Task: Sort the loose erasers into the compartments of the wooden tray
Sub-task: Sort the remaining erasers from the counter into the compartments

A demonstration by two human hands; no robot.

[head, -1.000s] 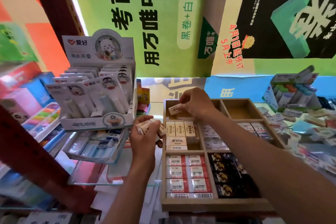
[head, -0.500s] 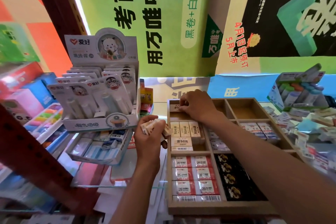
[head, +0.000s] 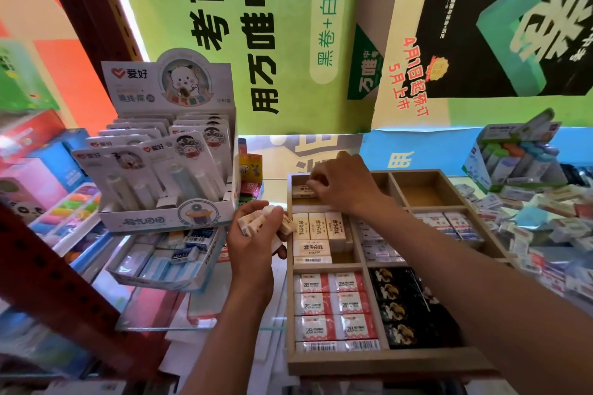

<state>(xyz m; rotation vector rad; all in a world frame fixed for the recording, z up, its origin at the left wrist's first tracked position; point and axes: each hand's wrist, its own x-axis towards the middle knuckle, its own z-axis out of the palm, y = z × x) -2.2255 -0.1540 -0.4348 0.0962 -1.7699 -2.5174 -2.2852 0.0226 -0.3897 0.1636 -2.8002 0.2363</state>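
A wooden tray [head: 390, 361] with several compartments lies in front of me. My right hand [head: 343, 184] reaches into its far left compartment, fingertips pinching a cream eraser [head: 303, 191] that lies on the compartment floor. My left hand [head: 256, 234] hovers just left of the tray and grips a bunch of cream erasers [head: 253, 221]. The middle left compartment holds cream erasers [head: 317, 231] in rows. Red-and-white 2B erasers [head: 333, 308] fill the near left compartment, black erasers [head: 404, 308] the one beside it.
A heap of loose erasers [head: 545, 228] spreads to the right of the tray. On the left stand a cardboard display of carded items [head: 167, 170] and a box of blue-white erasers [head: 163, 256]. Posters cover the back wall.
My right hand has lowered the cream eraser from above the far left compartment down onto its floor. My left hand has stayed beside the tray with its bunch.
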